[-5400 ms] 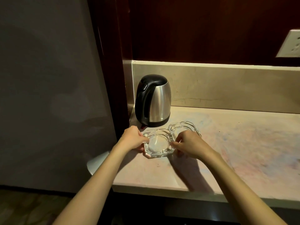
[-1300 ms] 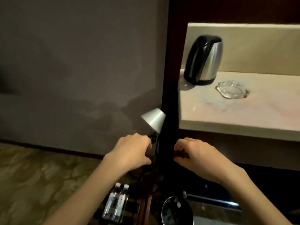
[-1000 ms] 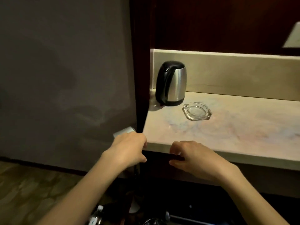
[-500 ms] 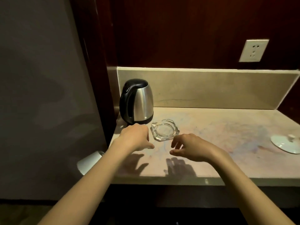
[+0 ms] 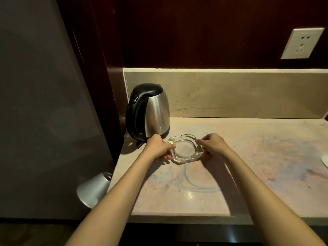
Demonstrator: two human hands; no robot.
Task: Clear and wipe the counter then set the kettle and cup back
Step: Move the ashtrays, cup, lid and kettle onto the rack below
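Glass dish (image 5: 185, 150) sits on counter (image 5: 248, 166), just right of kettle (image 5: 149, 112). Left hand (image 5: 158, 148) pinches left rim, right hand (image 5: 213, 145) pinches right rim. Lift straight up, both sides level. Glass heavy, slippery: hold tight. Keep away from kettle.

A clear faceted glass ashtray (image 5: 184, 150) lies between the hands. A white wall socket (image 5: 302, 43) sits on the dark wood panel (image 5: 195, 32) up and to the right of them. A silver cone-shaped lampshade (image 5: 94, 189) hangs below and left. A white dish edge (image 5: 325, 160) shows far right.
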